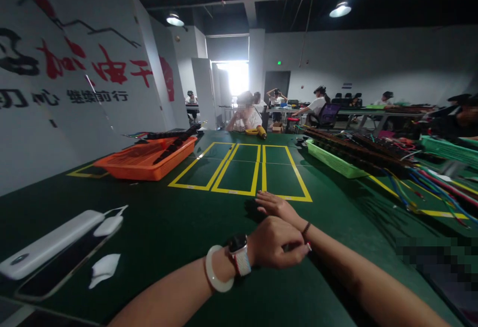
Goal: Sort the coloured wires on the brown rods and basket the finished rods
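Note:
My left hand (278,242) is loosely closed, with its fingers curled under, close above my right wrist. I see nothing in it; whether it touches the wrist I cannot tell. A watch (238,243) and a pale bangle (214,268) are on that arm. Beyond it, my right hand (277,205) reaches out low over the green table (179,237), palm down, fingers stretched out and holding nothing. Its fingertips are by the near edge of the yellow tape rectangles (263,170). A dark beaded bracelet (306,228) circles the right wrist.
At left stands an orange basket (149,167) with dark strips; at right, a green basket (336,160) bears wire harnesses (358,150). Near left lie a white device (56,240), a phone (56,270) and a white scrap (105,269). A person (246,115) sits opposite, by a yellow tool (262,132).

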The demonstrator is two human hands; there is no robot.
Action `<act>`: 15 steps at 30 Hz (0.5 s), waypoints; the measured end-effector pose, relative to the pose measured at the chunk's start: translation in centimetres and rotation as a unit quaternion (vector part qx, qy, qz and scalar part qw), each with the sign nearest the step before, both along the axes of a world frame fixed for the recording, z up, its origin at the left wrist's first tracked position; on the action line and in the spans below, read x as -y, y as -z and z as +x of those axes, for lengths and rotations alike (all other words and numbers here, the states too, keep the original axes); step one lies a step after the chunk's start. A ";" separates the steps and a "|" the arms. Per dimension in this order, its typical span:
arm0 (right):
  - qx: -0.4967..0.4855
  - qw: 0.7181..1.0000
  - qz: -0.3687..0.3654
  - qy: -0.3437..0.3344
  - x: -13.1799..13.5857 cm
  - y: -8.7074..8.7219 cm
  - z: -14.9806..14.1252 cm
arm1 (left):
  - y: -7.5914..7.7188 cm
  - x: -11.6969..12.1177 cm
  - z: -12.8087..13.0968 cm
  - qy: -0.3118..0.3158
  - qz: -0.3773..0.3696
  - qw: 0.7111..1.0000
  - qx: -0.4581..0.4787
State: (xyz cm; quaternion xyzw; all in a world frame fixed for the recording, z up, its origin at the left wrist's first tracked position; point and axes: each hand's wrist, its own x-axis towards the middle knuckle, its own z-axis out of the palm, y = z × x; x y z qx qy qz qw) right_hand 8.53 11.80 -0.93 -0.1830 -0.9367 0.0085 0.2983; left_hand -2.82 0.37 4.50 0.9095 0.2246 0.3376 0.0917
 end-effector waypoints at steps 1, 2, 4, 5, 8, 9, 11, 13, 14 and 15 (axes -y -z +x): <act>0.016 1.000 -0.002 -0.013 0.0 0.3 -0.1 | -0.8 -0.4 -1.2 -0.045 0.007 0.999 0.000; 0.028 0.999 -0.003 -0.019 0.0 0.4 -0.1 | -1.4 -1.0 -2.7 -0.077 0.009 0.997 0.000; 0.034 0.999 -0.006 -0.007 0.1 0.6 0.1 | -2.6 -2.7 -6.1 -0.157 0.000 0.988 -0.011; 0.033 0.999 -0.011 0.006 0.2 0.7 0.3 | -3.0 -3.8 -8.1 -0.209 -0.008 0.978 -0.019; 0.048 0.998 -0.039 0.027 0.5 0.4 0.4 | -4.1 -7.8 -14.8 -0.363 -0.015 0.930 -0.059; 0.054 0.997 -0.051 0.029 0.6 0.3 0.5 | -4.4 -9.3 -17.2 -0.413 -0.013 0.908 -0.069; 0.072 0.994 -0.077 0.026 0.7 0.1 0.4 | -5.0 -11.9 -21.8 -0.514 -0.015 0.854 -0.071; 0.089 0.990 -0.107 0.022 0.7 -0.1 0.4 | -5.7 -14.0 -26.1 -0.566 -0.018 0.822 -0.061; 0.097 0.987 -0.123 0.022 0.7 -0.2 0.4 | -6.0 -14.8 -28.1 -0.590 -0.021 0.805 -0.057; 0.102 0.985 -0.139 0.022 0.6 -0.2 0.4 | -6.3 -15.5 -30.0 -0.612 -0.026 0.788 -0.057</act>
